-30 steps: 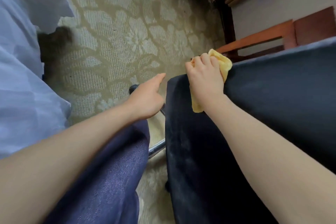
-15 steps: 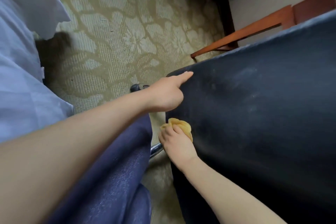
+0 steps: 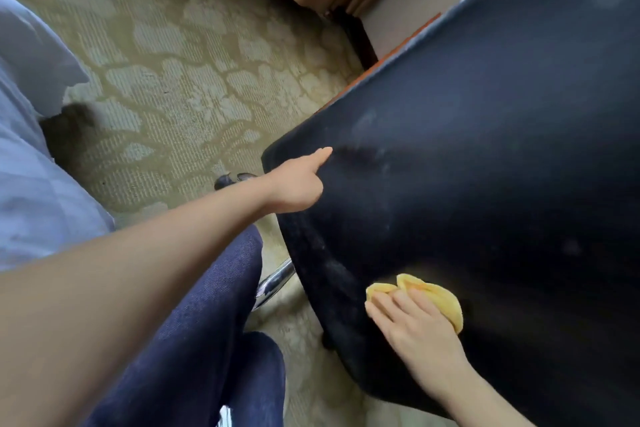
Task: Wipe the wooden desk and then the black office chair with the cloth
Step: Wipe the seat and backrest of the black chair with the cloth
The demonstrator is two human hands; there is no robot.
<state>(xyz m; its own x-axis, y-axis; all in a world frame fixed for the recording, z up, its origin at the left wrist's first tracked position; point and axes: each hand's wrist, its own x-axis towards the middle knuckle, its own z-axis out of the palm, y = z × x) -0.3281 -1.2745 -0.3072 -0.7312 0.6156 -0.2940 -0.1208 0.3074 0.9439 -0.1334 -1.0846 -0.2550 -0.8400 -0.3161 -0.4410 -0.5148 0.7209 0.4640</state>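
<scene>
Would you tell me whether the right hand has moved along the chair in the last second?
Yes. The right hand, pressing the yellow cloth, has gone from the far left corner of the black chair down its face, toward the person.

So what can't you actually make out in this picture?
All in the head view:
- Wooden desk: only a thin edge shows, the black chair hides the rest.
- Cloth: mostly under the right hand.
- Chair base: only a chrome leg and one caster show.
- Left hand: its far fingers hide behind the hand itself.
- Chair's upper part: cut off by the frame edge.
</scene>
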